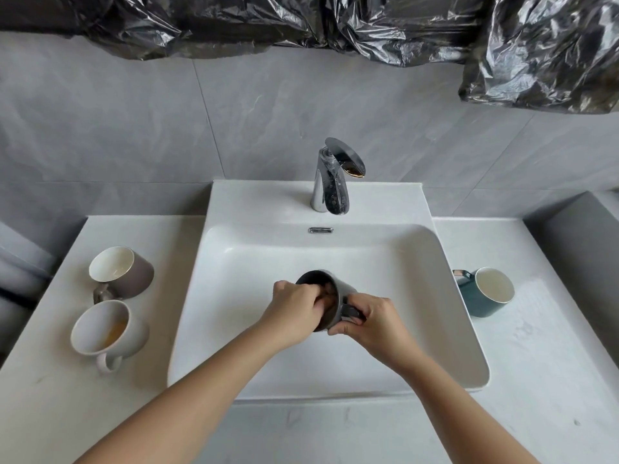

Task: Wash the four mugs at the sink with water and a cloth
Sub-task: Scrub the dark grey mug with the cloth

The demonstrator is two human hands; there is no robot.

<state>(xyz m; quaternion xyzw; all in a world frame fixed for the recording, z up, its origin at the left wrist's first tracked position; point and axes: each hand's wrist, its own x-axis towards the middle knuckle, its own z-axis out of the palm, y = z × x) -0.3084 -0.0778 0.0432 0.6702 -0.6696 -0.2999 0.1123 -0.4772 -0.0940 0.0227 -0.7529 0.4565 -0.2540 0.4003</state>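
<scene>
Over the white ceramic sink (234,236) I see the right hand (371,319) gripping the dark grey mug (341,289) by its handle, the left hand (294,306) clutching a brownish cloth (330,296) inside.

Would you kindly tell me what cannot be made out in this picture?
Head view: what the left hand holds inside the dark grey mug; hand and mug wall hide it.
Head view: the sink drain; mug and right hand cover it.
Head view: what lies behind the black plastic sheeting up top.
</scene>
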